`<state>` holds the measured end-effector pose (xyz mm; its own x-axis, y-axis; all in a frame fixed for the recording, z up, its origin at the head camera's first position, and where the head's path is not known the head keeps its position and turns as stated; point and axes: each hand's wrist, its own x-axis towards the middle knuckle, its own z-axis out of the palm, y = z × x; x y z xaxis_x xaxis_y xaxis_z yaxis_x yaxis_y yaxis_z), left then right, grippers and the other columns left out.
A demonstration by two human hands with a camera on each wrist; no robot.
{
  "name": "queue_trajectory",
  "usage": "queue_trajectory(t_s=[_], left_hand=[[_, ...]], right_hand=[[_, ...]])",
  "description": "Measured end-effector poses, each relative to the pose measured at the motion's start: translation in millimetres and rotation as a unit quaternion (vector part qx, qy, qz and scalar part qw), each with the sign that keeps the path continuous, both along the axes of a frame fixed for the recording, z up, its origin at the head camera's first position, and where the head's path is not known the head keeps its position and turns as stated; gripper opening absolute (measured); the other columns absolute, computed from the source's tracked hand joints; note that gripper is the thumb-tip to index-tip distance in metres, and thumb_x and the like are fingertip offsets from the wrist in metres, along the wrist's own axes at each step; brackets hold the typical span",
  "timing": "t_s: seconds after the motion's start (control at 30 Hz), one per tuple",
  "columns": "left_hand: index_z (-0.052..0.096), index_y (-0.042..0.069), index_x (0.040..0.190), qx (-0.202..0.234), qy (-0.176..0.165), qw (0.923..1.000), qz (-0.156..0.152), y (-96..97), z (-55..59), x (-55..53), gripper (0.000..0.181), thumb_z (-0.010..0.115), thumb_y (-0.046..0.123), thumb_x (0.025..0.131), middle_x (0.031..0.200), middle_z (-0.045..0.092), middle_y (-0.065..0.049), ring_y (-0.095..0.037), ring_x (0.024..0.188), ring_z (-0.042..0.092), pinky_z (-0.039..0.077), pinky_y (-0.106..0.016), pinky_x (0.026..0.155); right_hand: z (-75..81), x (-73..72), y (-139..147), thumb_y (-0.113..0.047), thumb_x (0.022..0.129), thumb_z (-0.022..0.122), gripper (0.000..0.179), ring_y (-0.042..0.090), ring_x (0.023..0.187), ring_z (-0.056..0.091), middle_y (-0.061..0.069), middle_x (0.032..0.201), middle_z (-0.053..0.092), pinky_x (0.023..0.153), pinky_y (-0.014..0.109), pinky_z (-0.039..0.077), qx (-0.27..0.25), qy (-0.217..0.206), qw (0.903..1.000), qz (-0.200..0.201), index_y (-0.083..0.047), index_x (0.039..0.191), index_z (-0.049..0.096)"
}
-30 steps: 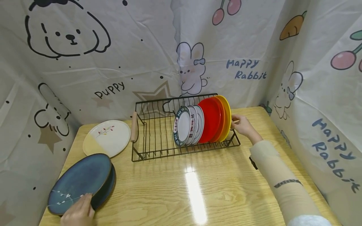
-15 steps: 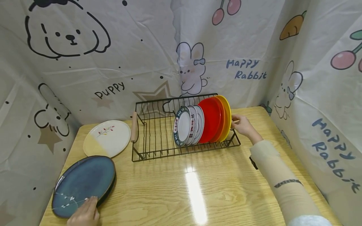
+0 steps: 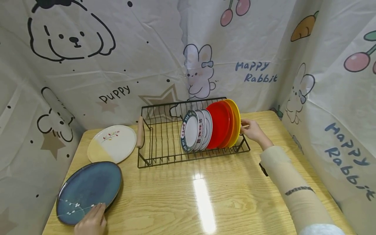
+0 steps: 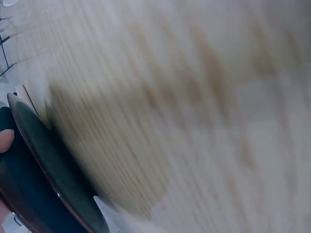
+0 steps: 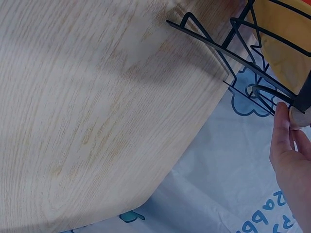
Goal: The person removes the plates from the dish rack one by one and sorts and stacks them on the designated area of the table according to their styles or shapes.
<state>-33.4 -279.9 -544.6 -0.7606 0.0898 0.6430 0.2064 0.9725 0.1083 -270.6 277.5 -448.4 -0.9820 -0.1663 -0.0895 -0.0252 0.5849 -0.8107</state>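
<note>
My left hand (image 3: 91,220) pinches the near right rim of a large blue plate (image 3: 91,182) with a white blossom pattern, at the lower left. In the left wrist view, a thumb (image 4: 6,141) lies on the dark blue plate's surface, and a second dark green-blue plate (image 4: 53,165) shows beside it, nearer the table. At the right end of a black wire dish rack (image 3: 164,160), my right hand (image 3: 252,131) grips the rack's wooden handle (image 5: 300,118). Several plates stand upright in the rack: small patterned white ones (image 3: 190,132), red ones (image 3: 217,124) and a yellow one (image 3: 235,124).
A white and pale yellow plate (image 3: 117,143) with a leaf sprig lies flat beyond the blue plates. The rack's other wooden handle (image 3: 140,132) is at its left end. Printed cloth (image 3: 147,65) encloses the wooden table (image 3: 164,202) at the back and sides.
My left hand has shifted slightly right with the upper blue plate, which now covers most of the one under it. My right hand and the rack have stayed put.
</note>
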Motion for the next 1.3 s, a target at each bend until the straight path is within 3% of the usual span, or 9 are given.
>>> queue_trajectory(t_s=[0.13,0.2,0.27,0.53,0.7,0.8,1.0,1.3], left_hand=[[0.07,-0.003,0.085,-0.003,-0.058,0.9981,0.02,2.3,3.3,0.5,0.023,0.058,0.002,0.065,0.082,0.067,-0.02,-0.036,0.069,0.064,0.046,-0.049,0.049],[0.07,-0.003,0.086,-0.003,-0.081,0.9962,0.03,2.8,4.4,-0.1,0.029,0.066,-0.003,0.057,0.083,0.067,-0.02,-0.036,0.07,0.064,0.046,-0.049,0.048],[0.07,-0.002,0.087,-0.001,-0.097,0.9946,0.037,2.4,4.8,-1.2,0.03,0.07,-0.003,0.056,0.083,0.067,-0.02,-0.036,0.069,0.064,0.045,-0.048,0.047],[0.07,-0.003,0.089,0.011,-0.169,0.985,0.031,2.5,8.3,-3.2,0.03,0.078,0.004,0.061,0.086,0.066,-0.021,-0.037,0.069,0.062,0.044,-0.051,0.046],[0.07,-0.002,0.091,0.022,-0.195,0.9797,0.042,-0.1,6.0,-4.8,0.029,0.077,0.007,0.064,0.088,0.066,-0.02,-0.038,0.069,0.062,0.044,-0.053,0.049],[0.07,-0.001,0.095,0.042,-0.242,0.9675,0.059,-2.4,7.9,-8.5,0.03,0.077,0.01,0.068,0.093,0.065,-0.022,-0.039,0.074,0.062,0.045,-0.053,0.055],[0.069,-0.002,0.1,0.065,-0.358,0.9288,0.07,-4.9,22.6,-20.3,0.035,0.077,0.013,0.07,0.097,0.063,-0.023,-0.037,0.076,0.063,0.048,-0.048,0.059],[0.069,-0.004,0.098,0.045,-0.43,0.9009,0.035,-7.7,40.1,-35.9,0.037,0.079,0.014,0.067,0.092,0.062,-0.024,-0.042,0.081,0.06,0.046,-0.053,0.066]], right_hand=[[-0.1,-0.2,-1,-0.01,0.096,0.044,0.045,0.044,0.105,0.053,0.033,0.12,0.047,0.086,0.046,0.045,-0.004,0.002,1.0,0.0,0.012,0.134,0.034],[0.0,-0.1,-1,-0.009,0.096,0.044,0.045,0.044,0.105,0.053,0.033,0.12,0.047,0.086,0.046,0.045,-0.005,0.0,1.0,0.0,0.012,0.134,0.034],[0.1,0.1,-1,-0.009,0.096,0.044,0.045,0.044,0.105,0.053,0.033,0.12,0.047,0.086,0.047,0.045,-0.004,0.001,1.0,0.001,0.012,0.134,0.034],[-1.1,-1.0,0,-0.007,0.095,0.044,0.044,0.044,0.105,0.053,0.033,0.121,0.047,0.086,0.047,0.045,0.0,0.002,1.0,0.003,0.012,0.134,0.035],[-0.8,-1.3,-1,-0.007,0.095,0.044,0.044,0.044,0.106,0.053,0.033,0.121,0.047,0.086,0.047,0.045,-0.002,-0.002,1.0,0.002,0.011,0.134,0.034],[-0.9,-1.3,0,-0.007,0.095,0.044,0.045,0.044,0.106,0.053,0.032,0.122,0.046,0.087,0.047,0.045,-0.004,-0.004,1.0,0.002,0.01,0.135,0.033],[-1.4,-1.4,0,-0.007,0.095,0.044,0.045,0.044,0.105,0.053,0.033,0.121,0.046,0.086,0.047,0.045,-0.002,0.0,1.0,0.004,0.01,0.136,0.033],[-1.0,-1.0,0,-0.009,0.096,0.044,0.045,0.044,0.105,0.054,0.032,0.121,0.047,0.086,0.047,0.045,0.0,0.002,1.0,0.005,0.01,0.135,0.034]])
